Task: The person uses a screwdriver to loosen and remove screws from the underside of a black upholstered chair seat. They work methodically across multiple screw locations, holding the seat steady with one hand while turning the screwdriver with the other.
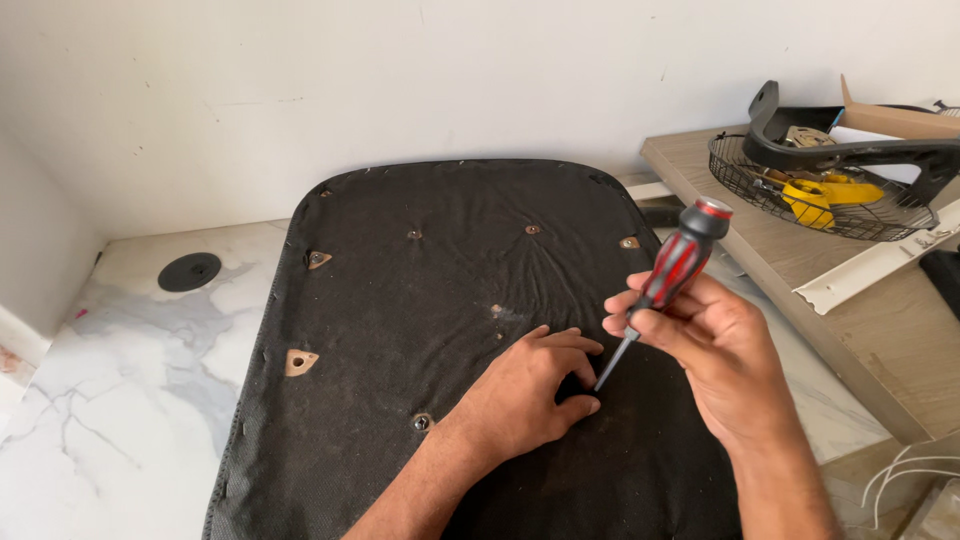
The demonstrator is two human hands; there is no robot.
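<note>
A: What are the hands doing, nearest to us?

B: The left hand (pixel 530 395) is pressing flat on the black seat pad (pixel 400 330), fingers curled around one spot. The right hand (pixel 700 345) is gripping a red-and-black screwdriver (pixel 668 280), tip angling down just beside the left fingers.

A: Is anything crowding the edges?

B: The pad's left edge is lying over open marble floor (pixel 120 400). Its right edge is running close beside a wooden board (pixel 880 330).

A: And farther back?

B: A black disc (pixel 189 271) is sitting on the floor, well apart from the pad. A wire basket (pixel 820 195) is resting on the board, holding yellow parts, and a white wall (pixel 400 80) is closing the room.
</note>
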